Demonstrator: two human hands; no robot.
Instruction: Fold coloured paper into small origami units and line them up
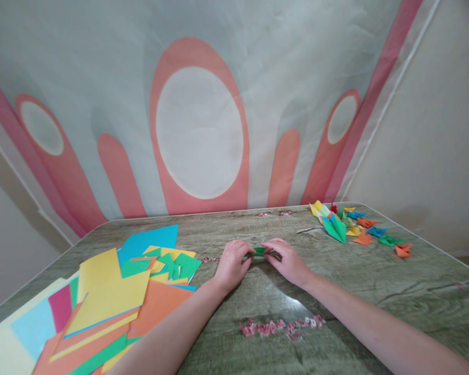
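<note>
A small folded green paper piece [259, 251] lies on the wood-grain table [375, 291] near its middle. My left hand [232, 264] has its fingers curled and pinches the paper's left end. My right hand [286, 259] presses down on its right end with fingers closed over it. Most of the paper is hidden between the two hands.
A loose spread of coloured paper sheets [109, 302] covers the table's left side. Several folded paper shapes [355, 226] in green, yellow, orange and blue lie at the far right. A printed pink flower strip [281, 327] marks the table's near part. A patterned cloth [199, 120] hangs behind.
</note>
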